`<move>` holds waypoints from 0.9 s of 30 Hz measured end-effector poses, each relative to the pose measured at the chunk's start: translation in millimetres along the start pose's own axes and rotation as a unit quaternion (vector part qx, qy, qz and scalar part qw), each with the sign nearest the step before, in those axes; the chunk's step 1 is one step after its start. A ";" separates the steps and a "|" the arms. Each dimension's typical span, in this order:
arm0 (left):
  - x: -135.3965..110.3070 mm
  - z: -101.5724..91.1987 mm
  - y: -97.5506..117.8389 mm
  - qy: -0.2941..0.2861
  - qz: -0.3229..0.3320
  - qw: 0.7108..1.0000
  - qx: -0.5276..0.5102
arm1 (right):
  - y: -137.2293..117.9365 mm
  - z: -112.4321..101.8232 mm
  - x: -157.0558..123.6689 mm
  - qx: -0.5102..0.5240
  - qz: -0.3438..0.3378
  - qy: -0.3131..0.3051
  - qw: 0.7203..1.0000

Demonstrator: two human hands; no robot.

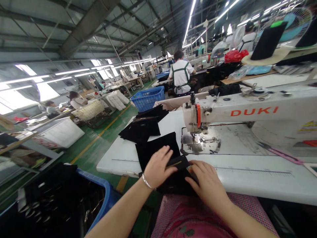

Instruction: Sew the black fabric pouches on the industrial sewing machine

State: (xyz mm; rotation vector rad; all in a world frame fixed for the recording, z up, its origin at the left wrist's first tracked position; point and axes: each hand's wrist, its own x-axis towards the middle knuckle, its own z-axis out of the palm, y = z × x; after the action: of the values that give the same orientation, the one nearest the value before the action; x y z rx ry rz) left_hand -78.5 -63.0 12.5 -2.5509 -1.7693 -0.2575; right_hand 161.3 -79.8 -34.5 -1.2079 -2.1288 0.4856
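1. On the white tabletop [119, 162] of a sewing station, the left hand [157, 167] is lying flat with its fingers spread, pressing down on a folded black fabric piece [173, 188].
2. The right hand [206, 183] is curving over the same piece's near edge, its fingers resting on the cloth; whether they are pinching it, you cannot tell.
3. The black fabric piece is sitting at the tabletop's front edge, just in front of the DUKI sewing machine [198, 114] and slightly to its left.
4. A stack of black fabric pieces [141, 127] is lying farther along the tabletop, near the machine's head.
5. A blue plastic crate [104, 188] filled with dark items is standing on the floor to the left.
6. Beyond the tabletop, a co-worker [180, 74] in a white shirt and green apron straps is sitting with their back turned, beside a blue basket [148, 98].
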 end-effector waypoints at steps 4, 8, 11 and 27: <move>-11.8 21.6 38.0 0.014 0.061 0.991 -0.114 | 10.0 -22.1 7.8 0.054 -0.021 -0.056 0.997; -26.1 20.3 41.0 0.040 0.051 0.979 -0.191 | 26.6 -33.7 31.9 0.096 0.027 -0.047 0.994; -38.9 8.3 46.8 0.051 0.074 0.970 -0.225 | 34.1 -23.9 56.5 0.113 0.085 0.007 0.990; -71.9 -61.6 58.0 0.118 0.033 0.964 -0.237 | 7.3 -67.0 41.7 0.303 0.076 -0.189 0.931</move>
State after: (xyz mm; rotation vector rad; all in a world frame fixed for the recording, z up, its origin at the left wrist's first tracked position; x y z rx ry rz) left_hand -56.4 -157.3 66.6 -2.7131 -1.6899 -1.0518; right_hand 196.0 -39.8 24.5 -0.9649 -1.9481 1.4252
